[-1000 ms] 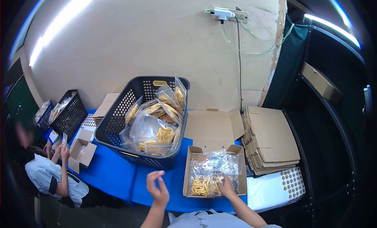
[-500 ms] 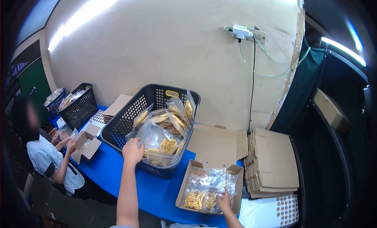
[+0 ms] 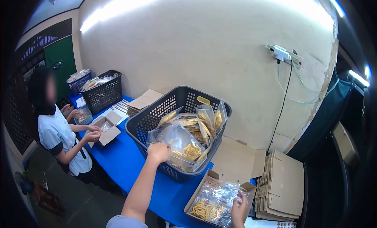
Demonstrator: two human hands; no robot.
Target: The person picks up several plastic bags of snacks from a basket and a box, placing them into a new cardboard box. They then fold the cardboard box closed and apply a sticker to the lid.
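Note:
My left hand is closed at the near-left edge of a dark perforated plastic basket, gripping a clear plastic bag of yellow snack sticks. Several more clear snack bags fill the basket. Lower right, my right hand has its fingers stretched out over the right side of an open cardboard box, touching the clear bags inside. In that box lie a bag of yellow sticks and other clear packets, one with small brown pieces. The fingertips of my left hand are partly hidden.
Folded cardboard boxes are stacked at right, with another stack behind the basket. A co-worker handles a packet over a small box at left. More baskets stand farther along the blue table.
The view has swung left. My left hand has closed at the bag in the basket. My right hand has shifted along the box's right side. The co-worker's hands have moved over the small box.

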